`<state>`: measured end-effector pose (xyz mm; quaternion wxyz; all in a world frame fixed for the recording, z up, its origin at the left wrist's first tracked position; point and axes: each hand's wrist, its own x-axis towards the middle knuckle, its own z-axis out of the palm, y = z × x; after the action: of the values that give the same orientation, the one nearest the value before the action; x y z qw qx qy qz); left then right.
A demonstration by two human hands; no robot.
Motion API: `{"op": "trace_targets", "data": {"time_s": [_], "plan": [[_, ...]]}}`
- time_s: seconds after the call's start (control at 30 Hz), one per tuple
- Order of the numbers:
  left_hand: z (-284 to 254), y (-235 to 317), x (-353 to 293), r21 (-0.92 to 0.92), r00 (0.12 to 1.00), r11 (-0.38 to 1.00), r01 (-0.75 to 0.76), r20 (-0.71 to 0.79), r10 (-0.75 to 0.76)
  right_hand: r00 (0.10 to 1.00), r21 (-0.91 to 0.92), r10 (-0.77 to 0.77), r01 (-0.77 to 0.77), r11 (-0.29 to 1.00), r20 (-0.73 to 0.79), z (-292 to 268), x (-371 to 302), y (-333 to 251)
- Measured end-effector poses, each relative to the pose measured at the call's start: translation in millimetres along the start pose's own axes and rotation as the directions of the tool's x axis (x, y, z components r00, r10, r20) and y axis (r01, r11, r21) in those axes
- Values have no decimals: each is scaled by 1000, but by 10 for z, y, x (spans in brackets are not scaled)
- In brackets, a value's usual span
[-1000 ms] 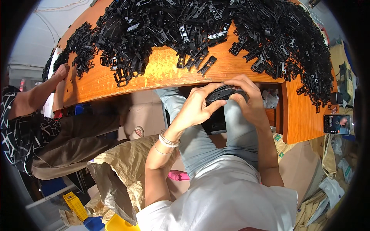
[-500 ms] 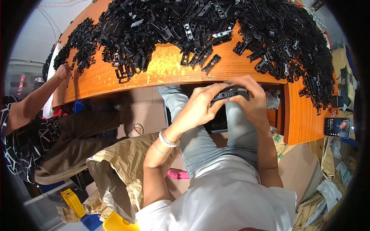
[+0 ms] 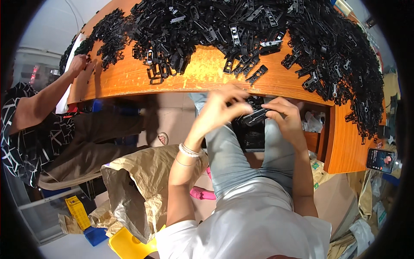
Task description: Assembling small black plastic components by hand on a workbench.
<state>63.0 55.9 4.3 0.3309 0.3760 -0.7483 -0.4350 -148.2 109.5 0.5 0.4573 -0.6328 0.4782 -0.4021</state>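
Note:
My right hand (image 3: 285,115) pinches a long black plastic part (image 3: 255,117) by its right end, above my lap at the table's front edge. The part is slim and slightly tilted. Just left of it is my left hand (image 3: 220,108), smeared by motion, its thumb and fingers apart, with nothing visible held between them. Beneath the hands, between my knees, more black parts (image 3: 251,139) show in the dark, partly hidden.
Black plastic parts (image 3: 202,26) lie heaped across the wooden table (image 3: 207,82). A phone (image 3: 381,160) stands at the right edge. A co-worker's hand (image 3: 77,64) reaches the table at far left. A brown paper bag (image 3: 142,168) is beside my left arm.
My left hand has come off the black part and moved up and left of it. My right hand keeps its hold, and the part has tilted. The whole view has shifted slightly.

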Motion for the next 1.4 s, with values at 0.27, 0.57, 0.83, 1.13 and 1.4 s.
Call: {"op": "trace_targets", "data": {"time_s": [0.27,0.57,0.83,1.13,1.4], "plan": [[-636,-450,75,741,733,397,541,-647,209,989,-81,-108,100,992,-99,118,-9,132],[-468,-550,82,785,757,508,354,-559,337,986,-45,14,-22,999,-166,97,-25,187],[-135,-551,41,895,791,441,-70,-219,571,841,-329,-150,-35,944,-519,-151,397,241],[-23,-462,63,881,766,460,-115,-217,605,782,-744,-309,-274,610,-541,-299,774,142],[37,-524,75,661,715,740,-124,-458,529,919,-794,-83,-284,538,-385,-472,938,29]]}}
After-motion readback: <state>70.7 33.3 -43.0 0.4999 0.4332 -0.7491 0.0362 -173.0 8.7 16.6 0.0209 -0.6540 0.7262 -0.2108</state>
